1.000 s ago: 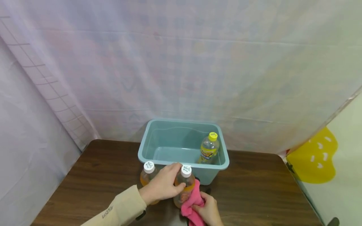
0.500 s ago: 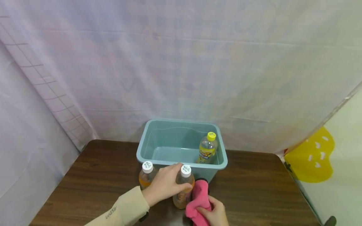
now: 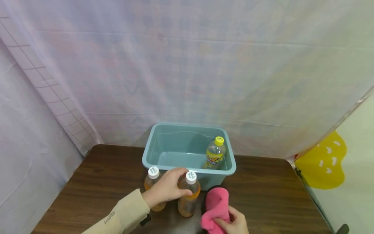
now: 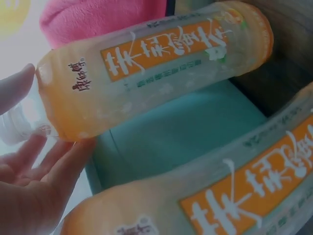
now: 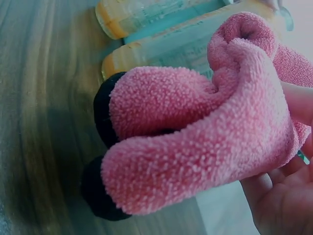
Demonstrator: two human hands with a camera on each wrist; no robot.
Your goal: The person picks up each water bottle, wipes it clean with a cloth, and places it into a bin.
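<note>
My left hand (image 3: 167, 188) grips the upper part of a clear plastic bottle (image 3: 187, 205) with a white cap and orange label, thumb on its near side. This bottle stands upright on the table. A matching bottle (image 3: 153, 173) stands to its left, partly behind my wrist. In the left wrist view, fingers and thumb curl about the bottle's neck, and the label (image 4: 166, 49) shows white characters. My right hand (image 3: 236, 221) pinches a folded pink cloth (image 3: 217, 206) with a black edge, to the right of the gripped bottle. The right wrist view shows the fluffy cloth (image 5: 195, 127) doubled over.
Behind the bottles sits a teal plastic bin (image 3: 144, 156) holding a yellow-capped bottle (image 3: 214, 154) at its right end. The dark wooden table (image 3: 268, 191) runs back to a pale curtain (image 3: 187, 81). A yellow decoration (image 3: 324, 162) hangs at the right.
My right hand has moved right with the pink cloth, away from the gripped bottle, leaving a gap between them. My left hand keeps its hold on that bottle.
</note>
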